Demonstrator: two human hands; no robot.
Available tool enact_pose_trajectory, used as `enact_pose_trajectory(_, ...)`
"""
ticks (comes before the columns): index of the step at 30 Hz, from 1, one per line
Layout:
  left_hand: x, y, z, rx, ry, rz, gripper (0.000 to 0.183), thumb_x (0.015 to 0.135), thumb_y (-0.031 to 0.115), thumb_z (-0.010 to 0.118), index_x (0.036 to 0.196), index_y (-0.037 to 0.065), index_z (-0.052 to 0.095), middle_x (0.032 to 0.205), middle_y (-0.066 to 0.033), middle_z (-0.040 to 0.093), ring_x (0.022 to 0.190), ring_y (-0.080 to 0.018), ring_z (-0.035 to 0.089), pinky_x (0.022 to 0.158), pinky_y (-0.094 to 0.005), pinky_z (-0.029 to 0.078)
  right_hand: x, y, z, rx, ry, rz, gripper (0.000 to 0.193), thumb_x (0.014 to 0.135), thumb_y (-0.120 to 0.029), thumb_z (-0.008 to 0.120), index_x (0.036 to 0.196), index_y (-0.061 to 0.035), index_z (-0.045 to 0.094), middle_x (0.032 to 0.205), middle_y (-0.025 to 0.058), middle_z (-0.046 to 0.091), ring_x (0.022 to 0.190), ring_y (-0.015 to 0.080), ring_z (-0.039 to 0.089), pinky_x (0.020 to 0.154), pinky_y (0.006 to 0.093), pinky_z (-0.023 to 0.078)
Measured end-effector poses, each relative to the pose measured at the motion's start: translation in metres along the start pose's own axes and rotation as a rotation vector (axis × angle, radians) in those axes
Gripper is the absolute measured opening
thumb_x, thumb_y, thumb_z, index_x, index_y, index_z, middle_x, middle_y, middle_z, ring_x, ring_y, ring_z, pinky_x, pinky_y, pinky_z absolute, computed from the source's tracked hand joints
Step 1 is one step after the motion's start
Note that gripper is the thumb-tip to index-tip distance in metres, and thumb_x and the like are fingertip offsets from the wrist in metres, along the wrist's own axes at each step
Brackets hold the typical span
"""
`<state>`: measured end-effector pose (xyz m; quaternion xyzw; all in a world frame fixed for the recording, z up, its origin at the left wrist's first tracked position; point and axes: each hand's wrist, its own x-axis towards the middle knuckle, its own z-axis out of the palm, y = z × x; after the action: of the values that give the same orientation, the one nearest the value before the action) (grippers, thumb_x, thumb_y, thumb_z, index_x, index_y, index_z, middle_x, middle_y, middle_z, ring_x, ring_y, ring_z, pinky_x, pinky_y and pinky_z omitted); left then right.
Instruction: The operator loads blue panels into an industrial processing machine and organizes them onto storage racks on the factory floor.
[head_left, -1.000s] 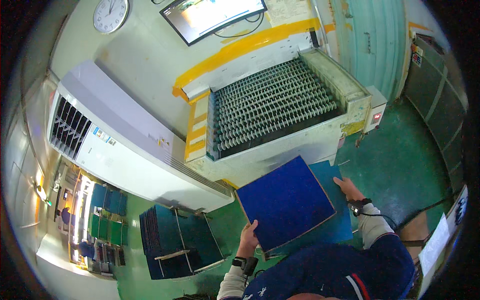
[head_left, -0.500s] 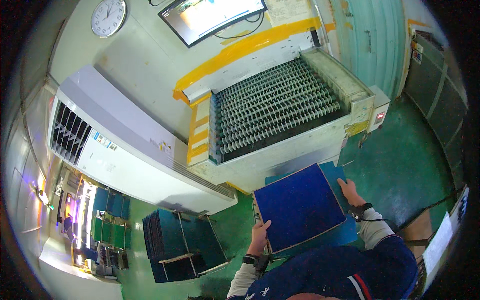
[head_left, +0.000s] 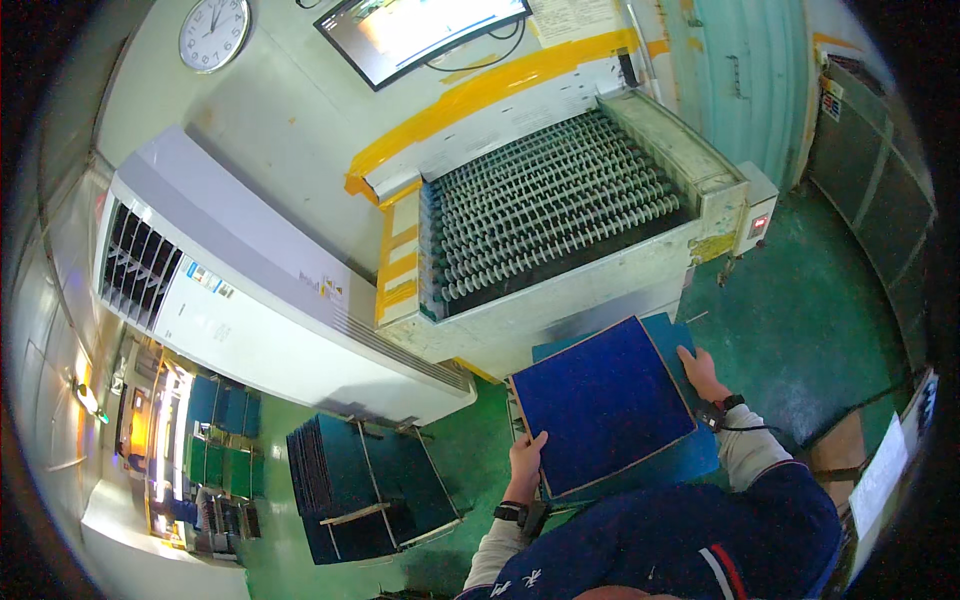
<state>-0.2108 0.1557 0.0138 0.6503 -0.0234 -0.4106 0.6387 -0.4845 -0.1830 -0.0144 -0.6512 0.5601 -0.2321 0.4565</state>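
Note:
A dark blue square board [head_left: 605, 410] with a thin pale border lies in front of my body, tilted a little in the view. Beneath it, a teal board [head_left: 700, 455] shows along the right and far edges. My left hand [head_left: 524, 462] is closed at the left edge of the dark blue board, thumb on its top face. At the right edge of the teal board is my right hand [head_left: 702, 374], its fingers bent around that edge and partly hidden. A wristband or cord sits on each wrist.
Just ahead stands a conveyor machine [head_left: 560, 215] with rows of rollers and a pale metal housing. To its left lies a long white air conditioner [head_left: 280, 290]. A rack of dark teal boards [head_left: 370, 480] stands on the green floor. Papers [head_left: 878, 470] hang at the lower right.
The dark blue board has shifted slightly away from my body, with its far edge nearer the machine. My left hand has moved slightly forward with it; my right hand stays at the right edge.

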Motion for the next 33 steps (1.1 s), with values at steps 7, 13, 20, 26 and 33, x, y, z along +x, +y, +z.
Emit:
enact_pose_trajectory(7, -0.007, 0.009, 0.01, -0.015, -0.006, 0.012, 0.018, 0.091, 0.01, 0.07, 0.103, -0.003, 0.068, 0.095, -0.006, 0.069, 0.082, -0.0151, 0.064, 0.073, -0.0309, 0.051, -0.006, -0.01, -0.005, -0.003, 0.016, 0.047, 0.064, 0.09, -0.052, 0.059, 0.109, 0.0089, 0.064, 0.107, 0.0308, 0.067, 0.104, 0.0444, 0.063, 0.09, 0.0486, 0.047)
enact_pose_trajectory(13, -0.001, 0.001, 0.005, -0.002, -0.01, 0.045, 0.019, 0.091, 0.01, 0.07, 0.105, -0.003, 0.069, 0.096, -0.0059, 0.07, 0.082, -0.0151, 0.064, 0.074, -0.0302, 0.051, 0.004, 0.004, 0.002, -0.013, 0.041, 0.064, 0.066, 0.089, -0.053, 0.06, 0.111, 0.0093, 0.064, 0.108, 0.0312, 0.066, 0.105, 0.0437, 0.064, 0.091, 0.0478, 0.047)
enact_pose_trajectory(20, -0.003, 0.003, 0.008, 0.014, -0.004, 0.039, 0.02, 0.091, 0.01, 0.071, 0.105, -0.004, 0.069, 0.096, -0.0061, 0.07, 0.082, -0.0154, 0.065, 0.074, -0.0304, 0.052, 0.0, -0.001, -0.004, 0.023, 0.014, 0.044, 0.06, 0.09, -0.048, 0.062, 0.114, 0.0066, 0.065, 0.108, 0.0285, 0.068, 0.103, 0.0424, 0.065, 0.09, 0.0464, 0.048)
enact_pose_trajectory(26, 0.004, -0.005, 0.001, 0.015, 0.008, 0.031, 0.022, 0.09, 0.01, 0.071, 0.106, -0.005, 0.069, 0.096, -0.0068, 0.07, 0.083, -0.0163, 0.065, 0.075, -0.031, 0.052, -0.015, -0.024, -0.01, 0.041, 0.01, 0.041, 0.051, 0.092, -0.042, 0.062, 0.115, 0.0039, 0.066, 0.107, 0.0257, 0.069, 0.102, 0.0401, 0.066, 0.089, 0.0447, 0.049)
enact_pose_trajectory(33, 0.001, 0.002, 0.008, 0.067, 0.02, 0.031, 0.02, 0.09, 0.009, 0.07, 0.104, -0.004, 0.068, 0.096, -0.0063, 0.07, 0.083, -0.0165, 0.064, 0.075, -0.0313, 0.051, -0.003, -0.005, -0.007, 0.002, 0.035, 0.01, 0.055, 0.09, -0.045, 0.063, 0.111, 0.0057, 0.066, 0.105, 0.0268, 0.069, 0.1, 0.0406, 0.066, 0.087, 0.0458, 0.049)
